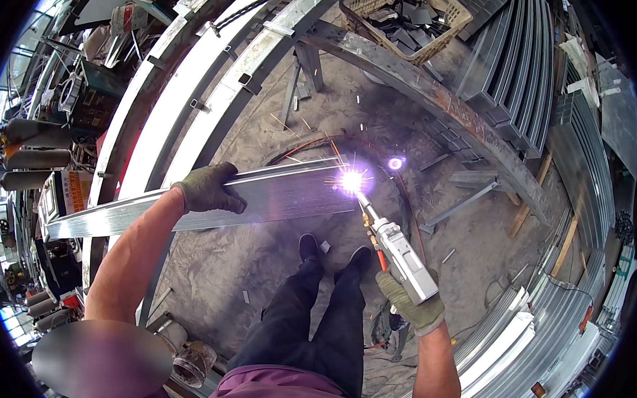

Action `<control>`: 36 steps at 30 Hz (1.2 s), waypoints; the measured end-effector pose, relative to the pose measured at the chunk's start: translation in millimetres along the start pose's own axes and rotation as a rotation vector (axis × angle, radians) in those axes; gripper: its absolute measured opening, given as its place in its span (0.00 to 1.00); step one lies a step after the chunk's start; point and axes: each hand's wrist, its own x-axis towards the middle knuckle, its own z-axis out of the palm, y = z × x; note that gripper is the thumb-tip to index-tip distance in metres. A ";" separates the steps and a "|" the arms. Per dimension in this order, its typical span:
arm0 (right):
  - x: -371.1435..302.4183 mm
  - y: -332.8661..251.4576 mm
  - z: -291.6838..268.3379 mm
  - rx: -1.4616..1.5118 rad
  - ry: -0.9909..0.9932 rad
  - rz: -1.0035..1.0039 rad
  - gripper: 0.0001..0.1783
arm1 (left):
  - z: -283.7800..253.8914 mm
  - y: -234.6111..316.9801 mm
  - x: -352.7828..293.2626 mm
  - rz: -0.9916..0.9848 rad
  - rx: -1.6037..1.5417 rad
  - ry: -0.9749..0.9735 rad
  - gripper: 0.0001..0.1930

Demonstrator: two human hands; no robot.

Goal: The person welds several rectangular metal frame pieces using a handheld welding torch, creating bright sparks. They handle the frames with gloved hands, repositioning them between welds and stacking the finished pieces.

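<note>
My left hand [209, 188], in a dark olive glove, grips the upper edge of a long silvery metal profile [282, 197]. This profile lies nearly level across the view, its left part over a pale steel beam. My right hand [414, 303], gloved too, is wrapped round a white and silver welding torch [404, 260]. From its body the nozzle points up and left to the profile's right end. A bright violet-white glow with sparks [352, 180] burns there and hides the exact contact point. An orange-red hose [381, 259] runs beside the nozzle.
Long steel beams [226, 115] stretch along the left, and another beam [439, 86] crosses at the upper right. A yellowish crate [442, 43] of metal offcuts stands at the top. Stacked metal profiles [512, 72] line the right. Cables and small scraps lie on the floor [252, 231].
</note>
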 end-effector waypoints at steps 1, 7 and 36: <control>0.1 -0.9 0.4 0.002 0.017 -0.019 0.16 | -0.1 0.9 -0.5 -0.001 0.005 0.003 0.36; -1.3 -3.2 1.4 0.046 0.026 0.004 0.17 | 1.6 -4.9 2.5 0.006 0.019 0.014 0.37; -12.1 -0.4 4.1 0.059 0.002 0.106 0.16 | 4.6 -14.0 8.7 0.015 0.014 -0.014 0.40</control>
